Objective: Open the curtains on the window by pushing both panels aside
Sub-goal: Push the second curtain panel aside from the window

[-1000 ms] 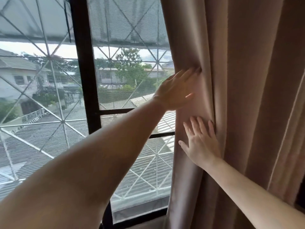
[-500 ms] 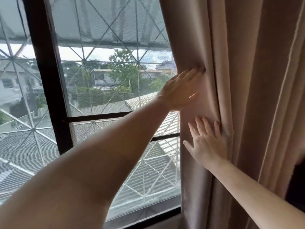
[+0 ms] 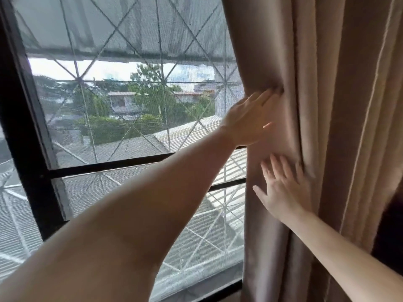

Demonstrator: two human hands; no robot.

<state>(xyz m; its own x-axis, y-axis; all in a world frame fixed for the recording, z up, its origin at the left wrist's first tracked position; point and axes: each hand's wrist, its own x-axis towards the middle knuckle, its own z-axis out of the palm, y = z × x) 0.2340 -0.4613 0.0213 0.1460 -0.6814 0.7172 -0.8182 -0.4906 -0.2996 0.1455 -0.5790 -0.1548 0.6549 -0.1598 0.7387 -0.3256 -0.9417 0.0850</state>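
A brownish-pink curtain panel (image 3: 327,105) hangs bunched in folds over the right side of the window (image 3: 130,105). My left hand (image 3: 248,120) reaches across the glass and lies flat against the curtain's left edge, fingers straight, fingertips tucked into a fold. Just below it my right hand (image 3: 283,192) presses flat on the same panel with its fingers spread. Neither hand grips the fabric. No other curtain panel is in view.
A thick black window frame post (image 3: 24,138) stands at the left, with black crossbars (image 3: 109,164) lower down. A white diagonal grille (image 3: 128,127) and mesh screen cover the glass. Outside are rooftops, trees and houses. A dark gap (image 3: 390,232) shows right of the curtain.
The view has swung to the right, so the black frame post has slid to the left edge. The curtain edge and both flat hands have shifted slightly rightward across the window.
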